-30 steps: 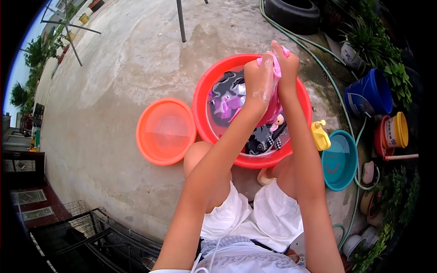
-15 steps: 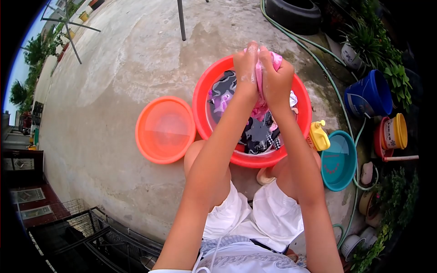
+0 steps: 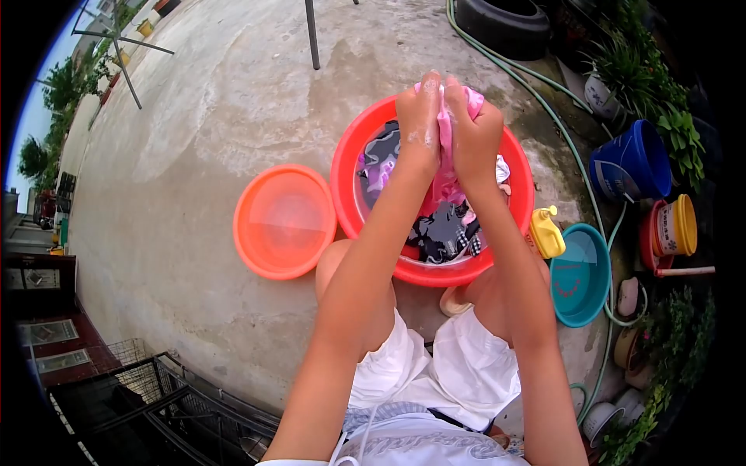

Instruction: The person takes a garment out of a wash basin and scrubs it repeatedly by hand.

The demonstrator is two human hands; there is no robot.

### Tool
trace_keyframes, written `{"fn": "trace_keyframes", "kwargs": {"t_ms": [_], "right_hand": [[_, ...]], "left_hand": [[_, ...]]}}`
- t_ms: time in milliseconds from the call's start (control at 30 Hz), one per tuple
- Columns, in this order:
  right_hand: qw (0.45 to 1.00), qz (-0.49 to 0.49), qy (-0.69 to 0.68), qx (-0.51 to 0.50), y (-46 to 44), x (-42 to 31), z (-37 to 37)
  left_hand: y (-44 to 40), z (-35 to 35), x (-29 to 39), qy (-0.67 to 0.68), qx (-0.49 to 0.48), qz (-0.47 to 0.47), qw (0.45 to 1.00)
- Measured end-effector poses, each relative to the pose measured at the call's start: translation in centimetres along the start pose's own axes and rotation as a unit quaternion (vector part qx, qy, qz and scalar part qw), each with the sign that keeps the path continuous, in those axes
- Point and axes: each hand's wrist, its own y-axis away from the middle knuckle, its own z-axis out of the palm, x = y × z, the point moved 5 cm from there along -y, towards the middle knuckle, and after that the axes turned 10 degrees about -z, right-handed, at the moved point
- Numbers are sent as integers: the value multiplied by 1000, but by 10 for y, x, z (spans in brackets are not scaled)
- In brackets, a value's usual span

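Note:
Above a large red basin [image 3: 344, 171] my two hands are side by side, closed on a wet pink cloth garment [image 3: 445, 144]. Suds cling to my left hand [image 3: 420, 113], whose fingers wrap the cloth. My right hand [image 3: 478, 128] grips the same garment from the other side. Part of it hangs down between my wrists toward the water. Dark and patterned clothes [image 3: 437, 237] soak in the basin, with a purple-and-white piece [image 3: 379, 175] at its left side. My forearms hide some of the basin's contents.
An orange basin [image 3: 284, 264] stands left of the red one. To the right are a yellow jug [image 3: 547, 233], a teal basin [image 3: 579, 307], a green hose [image 3: 571, 140] and a blue bucket [image 3: 622, 167]. A black tire [image 3: 501, 31] lies at the back.
Both hands keep their grip on the pink garment, its hanging part now slightly shifted and more bunched between my wrists. The basins stay in place.

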Motion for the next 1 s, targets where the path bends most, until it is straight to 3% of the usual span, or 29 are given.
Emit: {"fn": "trace_keyframes", "kwargs": {"t_ms": [67, 100, 200, 300, 433, 533, 733, 767, 867, 1000], "right_hand": [[1000, -23, 14, -13, 10, -3, 7], [999, -31, 12, -13, 12, -3, 8], [1000, 8, -10, -4, 5, 2, 3], [997, 39, -48, 42, -10, 12, -8], [995, 65, -60, 54, -26, 43, -21], [997, 35, -36, 58, -23, 36, -18], [1000, 3, 17, 0, -3, 4, 0], [1000, -12, 25, -5, 3, -3, 4], [998, -45, 41, -27, 13, 4, 10], [1000, -7, 26, 11, -3, 10, -1]], "left_hand": [[-11, -7, 4, -18, 49, -54, 997], [-17, -10, 9, -56, 77, -25, 995], [-17, -1, -2, 16, 19, -10, 1000], [-2, 12, -8, 8, -17, 66, 998], [22, 23, -8, -165, 4, 45, 985], [18, 20, -6, -100, -4, -4, 995], [-2, 3, -1, 16, -16, 5, 1000], [-10, -3, -1, 9, 45, -51, 998], [-34, -17, -2, -101, 90, -28, 990], [-9, 5, -1, -4, 35, 5, 999]]}}
